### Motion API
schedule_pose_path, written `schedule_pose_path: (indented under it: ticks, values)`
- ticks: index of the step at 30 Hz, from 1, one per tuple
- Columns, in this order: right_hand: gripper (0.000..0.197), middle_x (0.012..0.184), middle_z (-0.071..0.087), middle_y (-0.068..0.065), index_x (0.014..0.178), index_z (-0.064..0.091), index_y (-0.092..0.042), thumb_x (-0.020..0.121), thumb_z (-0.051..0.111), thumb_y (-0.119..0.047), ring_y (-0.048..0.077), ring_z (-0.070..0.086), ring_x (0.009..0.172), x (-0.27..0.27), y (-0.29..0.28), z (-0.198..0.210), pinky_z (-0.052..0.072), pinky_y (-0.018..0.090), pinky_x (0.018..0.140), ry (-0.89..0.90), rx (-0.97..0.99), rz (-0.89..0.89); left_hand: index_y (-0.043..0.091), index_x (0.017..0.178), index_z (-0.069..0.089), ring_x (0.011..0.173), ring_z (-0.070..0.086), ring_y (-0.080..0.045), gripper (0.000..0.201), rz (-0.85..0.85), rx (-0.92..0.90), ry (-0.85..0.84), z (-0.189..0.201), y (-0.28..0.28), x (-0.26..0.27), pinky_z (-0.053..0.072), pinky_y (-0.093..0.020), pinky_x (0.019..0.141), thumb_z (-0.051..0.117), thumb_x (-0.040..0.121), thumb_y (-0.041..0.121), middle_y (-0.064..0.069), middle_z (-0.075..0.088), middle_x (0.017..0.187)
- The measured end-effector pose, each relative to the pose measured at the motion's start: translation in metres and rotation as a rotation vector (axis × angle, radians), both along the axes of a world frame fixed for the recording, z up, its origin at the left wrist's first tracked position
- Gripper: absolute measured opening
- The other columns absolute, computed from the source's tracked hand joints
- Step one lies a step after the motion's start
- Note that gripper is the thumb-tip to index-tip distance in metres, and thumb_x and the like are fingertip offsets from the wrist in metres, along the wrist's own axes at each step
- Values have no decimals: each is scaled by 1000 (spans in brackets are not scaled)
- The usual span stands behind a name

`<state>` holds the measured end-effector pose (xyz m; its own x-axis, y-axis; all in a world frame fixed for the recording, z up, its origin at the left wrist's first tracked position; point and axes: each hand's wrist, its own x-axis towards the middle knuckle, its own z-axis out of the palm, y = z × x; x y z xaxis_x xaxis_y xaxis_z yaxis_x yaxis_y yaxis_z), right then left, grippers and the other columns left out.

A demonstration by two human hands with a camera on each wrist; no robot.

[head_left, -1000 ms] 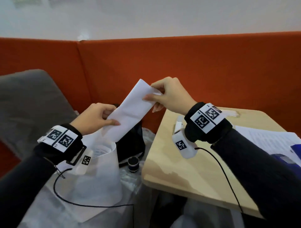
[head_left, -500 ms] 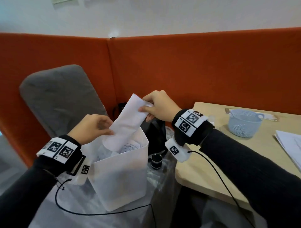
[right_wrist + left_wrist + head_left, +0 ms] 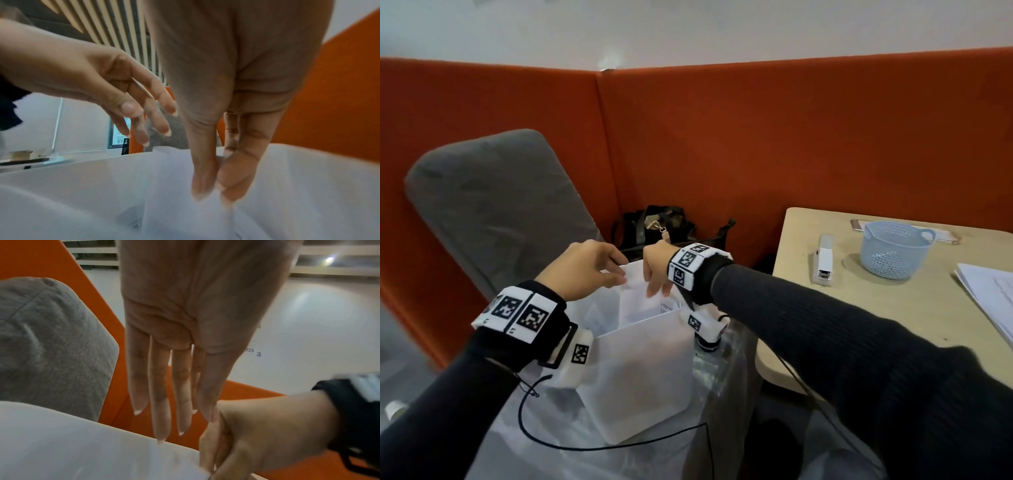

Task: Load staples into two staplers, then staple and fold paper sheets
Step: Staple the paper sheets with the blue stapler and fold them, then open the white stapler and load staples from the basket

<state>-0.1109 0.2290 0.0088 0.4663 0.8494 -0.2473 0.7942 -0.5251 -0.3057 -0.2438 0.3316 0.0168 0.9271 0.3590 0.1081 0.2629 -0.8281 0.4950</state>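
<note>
The folded white sheet is standing upright in the white bin, with the right hand pinching its top edge between thumb and fingertips. The left hand is hovering beside it, fingers straight and holding nothing. One stapler, one basket are lying well right of the fingers

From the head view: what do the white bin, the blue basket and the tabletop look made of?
White bin: thin translucent plastic, matte; papers inside show faintly through its wall.
Blue basket: moulded plastic, pale blue, with perforated sides and loop handles.
Tabletop: light wood-look surface, smooth, low sheen; whether laminate or real wood cannot be told.
</note>
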Motion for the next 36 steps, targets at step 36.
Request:
schedule_pose_path:
  ticks: [36]
  values:
    - [23, 102, 73, 16, 113, 65, -2, 96, 59, -17, 24, 72, 81, 64, -269, 32, 60, 34, 80, 360, 483, -368, 23, 106, 65, 72, 73, -4, 22, -409, -105, 68, 32, -146, 72, 52, -16, 59, 62, 91, 38, 9, 77, 86]
